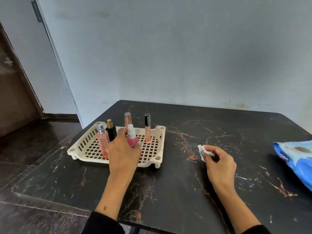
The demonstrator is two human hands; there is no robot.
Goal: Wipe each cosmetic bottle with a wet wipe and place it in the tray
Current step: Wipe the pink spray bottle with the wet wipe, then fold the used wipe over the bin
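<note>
Dark marble-patterned table (177,191) with white and rust veins, seen from above and behind two bare forearms, pale blue-grey wall behind.

Nearest the viewer: black sleeve cuffs at the bottom edge, both forearms reaching forward over the table.

Right hand (219,164) hovering low over the table, wrist bent slightly, fingers curled inward and pinching a small crumpled white wet wipe (203,152) between thumb and fingertips; wipe bunched at the far left tip of the hand, well apart from the tray.

Left hand (124,152) stretched further forward, back of the hand up, over the near rim of a cream slotted plastic tray (159,156). Fingers wrapped round the lower body of a pink bottle with a clear cap (131,137), held upright over the tray's gridded floor; whether its base touches the floor cannot be told, being hidden by the hand.

Inside the tray, just left of that hand: a tall peach spray bottle with a silver nozzle (103,142), upright, and close behind it a black bottle with a gold top (111,130). Further back, partly behind the gripped bottle, a slim tube with a rose-gold cap (127,119). Toward the tray's far right, a peach lip-gloss tube with a black cap (147,129), standing upright.

Far right edge of the table: a blue wipes packet (295,157), lying flat, partly cut off by the frame.

Beyond the table at left: dark floor and a brown door (15,98).
</note>
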